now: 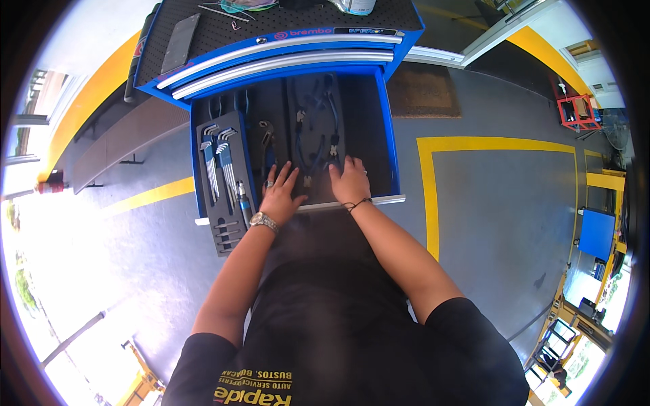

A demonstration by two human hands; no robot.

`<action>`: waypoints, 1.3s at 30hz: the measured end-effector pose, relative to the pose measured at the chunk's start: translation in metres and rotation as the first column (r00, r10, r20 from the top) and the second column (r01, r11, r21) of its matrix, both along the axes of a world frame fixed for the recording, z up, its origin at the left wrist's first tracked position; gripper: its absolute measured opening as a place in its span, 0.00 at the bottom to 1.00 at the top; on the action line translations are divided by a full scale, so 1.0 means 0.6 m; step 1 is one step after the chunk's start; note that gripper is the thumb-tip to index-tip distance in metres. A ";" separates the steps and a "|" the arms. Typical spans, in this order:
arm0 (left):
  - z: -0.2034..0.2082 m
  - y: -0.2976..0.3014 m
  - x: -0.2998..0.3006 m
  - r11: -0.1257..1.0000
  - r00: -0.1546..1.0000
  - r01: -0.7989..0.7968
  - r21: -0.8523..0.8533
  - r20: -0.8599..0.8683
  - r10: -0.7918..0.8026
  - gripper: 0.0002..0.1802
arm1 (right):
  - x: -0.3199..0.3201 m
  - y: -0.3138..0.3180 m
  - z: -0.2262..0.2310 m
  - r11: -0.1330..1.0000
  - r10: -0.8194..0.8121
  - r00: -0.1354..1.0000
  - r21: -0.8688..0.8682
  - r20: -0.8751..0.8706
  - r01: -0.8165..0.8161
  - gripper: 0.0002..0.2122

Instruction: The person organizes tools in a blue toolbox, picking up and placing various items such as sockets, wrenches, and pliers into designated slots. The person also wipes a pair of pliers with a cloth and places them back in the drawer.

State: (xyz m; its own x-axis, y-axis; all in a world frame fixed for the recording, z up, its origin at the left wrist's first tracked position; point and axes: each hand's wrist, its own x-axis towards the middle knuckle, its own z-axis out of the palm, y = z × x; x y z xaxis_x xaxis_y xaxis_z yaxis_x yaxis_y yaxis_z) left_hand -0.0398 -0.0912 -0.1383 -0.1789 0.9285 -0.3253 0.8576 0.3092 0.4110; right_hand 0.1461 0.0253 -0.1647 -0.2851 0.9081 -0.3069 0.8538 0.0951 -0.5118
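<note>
A dark foam tray [291, 139] holding several pliers lies in the pulled-out blue drawer [391, 145]. My left hand [279, 197] rests on the tray's near left part, its fingers spread, below a pair of adjustable pliers [269, 135]. At the near right part of the tray is my right hand [351, 183], thumb apart from the fingers, whose tips point down and are partly hidden. Just beyond it lie blue-handled pliers [334, 143]. Left of my left hand, a grey foam tray [222, 223] with two hex key sets [225, 159] and a screwdriver-like tool [244, 197] juts over the drawer front.
The drawer belongs to a blue tool cabinet [284, 46] with silver handles. On its perforated top lie a grey flat plate [181, 42] and a white-and-blue container [357, 7]. A brown mat [424, 93] and yellow floor lines [428, 196] are to the right.
</note>
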 end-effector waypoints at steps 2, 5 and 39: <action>-0.004 -0.003 -0.001 1.000 1.000 -0.009 0.004 0.010 0.009 0.46 | 0.000 -0.006 0.000 0.993 0.094 0.995 0.069 0.036 -0.097 0.30; -0.012 -0.005 -0.003 1.000 1.000 -0.010 0.006 0.021 0.010 0.47 | 0.005 -0.009 -0.001 0.982 0.159 0.985 0.091 0.069 -0.165 0.30; 0.025 0.012 -0.006 0.989 0.999 -0.032 -0.148 -0.024 0.029 0.46 | 0.040 0.032 -0.038 0.995 -0.019 0.958 -0.104 -0.287 -0.011 0.20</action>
State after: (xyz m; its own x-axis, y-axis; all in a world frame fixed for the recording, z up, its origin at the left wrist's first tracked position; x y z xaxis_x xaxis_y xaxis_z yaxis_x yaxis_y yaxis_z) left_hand -0.0432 -0.0841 -0.1235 -0.2147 0.8645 -0.4545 0.8550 0.3912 0.3404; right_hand 0.1699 0.0443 -0.1875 -0.3713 0.8771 -0.3048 0.6694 0.0254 -0.7424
